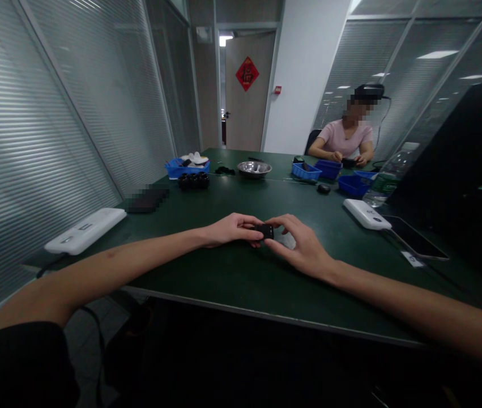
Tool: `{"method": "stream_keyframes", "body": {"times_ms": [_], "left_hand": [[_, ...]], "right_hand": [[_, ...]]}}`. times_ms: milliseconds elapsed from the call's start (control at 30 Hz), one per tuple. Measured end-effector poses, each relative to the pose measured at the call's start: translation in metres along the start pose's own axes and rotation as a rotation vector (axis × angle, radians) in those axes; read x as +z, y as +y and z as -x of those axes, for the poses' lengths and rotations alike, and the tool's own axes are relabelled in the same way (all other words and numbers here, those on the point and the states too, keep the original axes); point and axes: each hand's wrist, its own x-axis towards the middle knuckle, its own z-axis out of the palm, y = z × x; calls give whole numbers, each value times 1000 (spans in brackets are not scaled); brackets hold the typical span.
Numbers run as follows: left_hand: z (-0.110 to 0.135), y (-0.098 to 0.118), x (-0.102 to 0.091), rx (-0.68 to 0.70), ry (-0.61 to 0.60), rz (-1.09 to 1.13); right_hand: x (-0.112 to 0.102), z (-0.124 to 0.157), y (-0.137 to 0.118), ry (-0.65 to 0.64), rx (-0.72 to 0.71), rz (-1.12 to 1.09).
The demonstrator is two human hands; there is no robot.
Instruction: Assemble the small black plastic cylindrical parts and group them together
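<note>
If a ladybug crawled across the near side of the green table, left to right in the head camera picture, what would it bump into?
White power bank, blurred dark thing, left hand, small black object, right hand, second white power bank, phone.

Left fingers [251, 233] hold a small, black, rectangular block [268, 232], right fingers [282, 250] at its end. Beyond both, a round, shiny metal bowl [254, 169] rests on the dark-green counter [219, 275].
</note>
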Motion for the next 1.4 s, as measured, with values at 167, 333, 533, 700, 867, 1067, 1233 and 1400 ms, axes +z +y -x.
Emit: {"method": "stream_keyframes", "body": {"times_ms": [167,333,533,700,867,1067,1233,1400], "left_hand": [[0,0,1,-8,-8,-6],[-1,0,1,-5,9,10],[0,1,0,-4,-10,-23],[0,1,-1,-2,-5,-31],[0,2,-1,-14,-16,-20],[-1,0,-1,1,-18,-17],[-2,-2,-2,-4,-10,-19],[-1,1,0,-10,-4,-8]], "right_hand": [[-2,-1,-1,-22,-56,-41],[-1,-2,-3,6,-38,-17],[0,0,-1,-30,-33,-10],[1,0,-2,7,-45,-15],[0,0,-2,-5,4,32],[-1,0,-3,-5,-72,-7],[1,0,-1,-12,21,52],[1,1,0,-20,-71,0]]}}
